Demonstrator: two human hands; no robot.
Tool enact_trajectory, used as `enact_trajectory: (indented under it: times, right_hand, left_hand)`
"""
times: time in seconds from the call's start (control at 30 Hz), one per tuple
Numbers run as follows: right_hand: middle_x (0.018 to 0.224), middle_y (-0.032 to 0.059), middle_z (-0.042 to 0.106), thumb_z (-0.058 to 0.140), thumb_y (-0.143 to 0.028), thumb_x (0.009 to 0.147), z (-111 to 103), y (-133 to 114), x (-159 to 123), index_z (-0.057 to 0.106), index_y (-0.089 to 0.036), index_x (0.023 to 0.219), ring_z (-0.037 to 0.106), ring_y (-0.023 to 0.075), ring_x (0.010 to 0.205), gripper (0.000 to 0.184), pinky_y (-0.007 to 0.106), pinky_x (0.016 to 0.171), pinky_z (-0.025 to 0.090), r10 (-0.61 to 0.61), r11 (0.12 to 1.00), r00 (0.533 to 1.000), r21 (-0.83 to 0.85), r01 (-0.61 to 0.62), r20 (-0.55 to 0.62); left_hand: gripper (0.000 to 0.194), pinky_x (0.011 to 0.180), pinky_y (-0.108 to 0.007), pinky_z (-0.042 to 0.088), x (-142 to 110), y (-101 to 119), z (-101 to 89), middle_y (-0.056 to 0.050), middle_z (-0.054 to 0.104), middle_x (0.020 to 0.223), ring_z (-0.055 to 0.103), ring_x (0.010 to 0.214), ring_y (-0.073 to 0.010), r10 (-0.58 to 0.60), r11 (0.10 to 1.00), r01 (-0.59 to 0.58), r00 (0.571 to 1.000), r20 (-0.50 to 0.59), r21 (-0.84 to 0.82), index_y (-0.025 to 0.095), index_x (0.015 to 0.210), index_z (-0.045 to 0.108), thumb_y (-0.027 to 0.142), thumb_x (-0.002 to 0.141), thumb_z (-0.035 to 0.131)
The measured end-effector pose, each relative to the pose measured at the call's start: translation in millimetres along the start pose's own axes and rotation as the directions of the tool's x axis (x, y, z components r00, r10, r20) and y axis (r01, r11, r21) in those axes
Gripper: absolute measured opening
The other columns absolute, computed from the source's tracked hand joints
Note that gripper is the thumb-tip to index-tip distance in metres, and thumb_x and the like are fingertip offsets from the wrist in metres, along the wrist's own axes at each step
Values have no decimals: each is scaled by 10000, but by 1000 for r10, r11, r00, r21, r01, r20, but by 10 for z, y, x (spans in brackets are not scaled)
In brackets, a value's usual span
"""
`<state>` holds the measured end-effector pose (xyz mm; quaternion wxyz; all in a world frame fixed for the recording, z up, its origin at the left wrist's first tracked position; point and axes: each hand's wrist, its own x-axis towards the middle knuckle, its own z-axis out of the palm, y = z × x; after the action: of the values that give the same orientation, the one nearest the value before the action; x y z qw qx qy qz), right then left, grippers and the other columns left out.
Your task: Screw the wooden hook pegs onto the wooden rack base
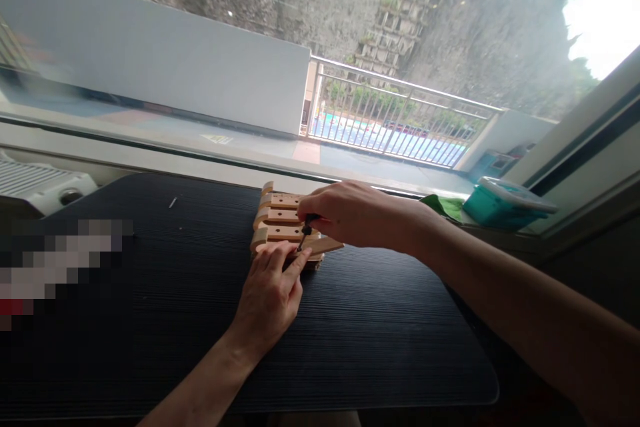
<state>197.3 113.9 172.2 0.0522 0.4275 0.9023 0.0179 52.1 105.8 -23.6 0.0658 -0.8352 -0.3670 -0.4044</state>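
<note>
A small wooden rack (281,215) of pale slats with curved, hook-like ends and dark holes sits on the dark table. My right hand (345,213) is closed around the dark handle of a screwdriver (307,230) above it. The screwdriver's shaft points down at the nearest slat, where its tip is partly hidden by my fingers. From the near side, my left hand (273,283) grips the rack's front edge, index finger stretched out beside the tip. A loose-angled wooden strip (330,246) juts out to the right under my right hand.
The black wood-grain table (370,340) has a rounded right corner. A thin whitish stick (173,202) lies on it at the far left. Beyond stand a window, a teal lidded box (505,203), a green cloth (444,207) and a white slatted appliance (43,183). Something at left is pixelated.
</note>
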Motion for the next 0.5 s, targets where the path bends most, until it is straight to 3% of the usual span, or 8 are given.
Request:
enact_trajectory:
  times: [0.33, 0.5]
  right_hand:
    - [805, 63, 693, 435, -221, 946, 55, 28, 27, 648, -129, 965, 590, 146, 693, 232, 267, 583, 292, 57, 994, 998, -91, -59, -25]
    - [816, 37, 694, 449, -227, 921, 32, 8, 1, 635, -184, 1025, 598, 150, 696, 218, 259, 549, 266, 52, 997, 998, -47, -53, -20]
  left_hand:
    - [435, 992, -487, 451, -2, 1, -10, -116, 537, 1154, 500, 1111, -269, 9, 1000, -9, 1000, 5, 5, 151, 1246, 584, 53, 829, 506]
    - [434, 994, -494, 453, -7, -3, -3, -113, 537, 1156, 499, 1116, -273, 3, 1000, -3, 1000, 1, 13, 161, 1247, 581, 58, 832, 507]
